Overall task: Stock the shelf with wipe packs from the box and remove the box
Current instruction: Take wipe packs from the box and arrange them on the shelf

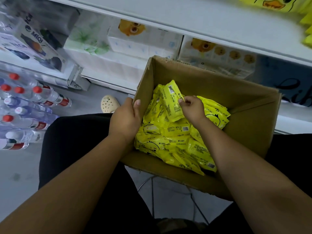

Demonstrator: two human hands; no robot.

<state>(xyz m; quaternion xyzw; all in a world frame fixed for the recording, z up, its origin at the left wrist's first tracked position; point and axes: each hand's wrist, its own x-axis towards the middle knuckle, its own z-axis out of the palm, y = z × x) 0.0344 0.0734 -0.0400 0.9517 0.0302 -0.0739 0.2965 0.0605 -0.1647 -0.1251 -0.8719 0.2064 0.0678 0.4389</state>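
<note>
While the box [207, 76] sits open in front of me, below the white shelf [194, 21], I judge the job to be barely under way. My left hand [125, 118] grips the rim of the box's left wall, thumb inside and fingers wrapped outside, steadying it. My right hand [192, 108] pinches one yellow pack [172, 102] by its edge between thumb and fingertips. That pack is tilted up over the pile [170, 141], near the box's left wall and toward its far side.

The pile fills the floor of the box from the near left corner across to the right wall, many packs lying loose and overlapping, too jumbled for me to count. At the shelf's far right end I see yellow goods with a duck print [273, 3]. They look like the same line, though I cannot tell whether they are the same wipes, nor how much room is left beside them.

So, as I read it, one pack is in hand and not yet placed, nearly the whole load has to go up, and only after that can the box be carried off. Tissue bundles [135, 41] fill the lower shelf behind the box, and bottles [33, 97] lie on the floor to my left.
</note>
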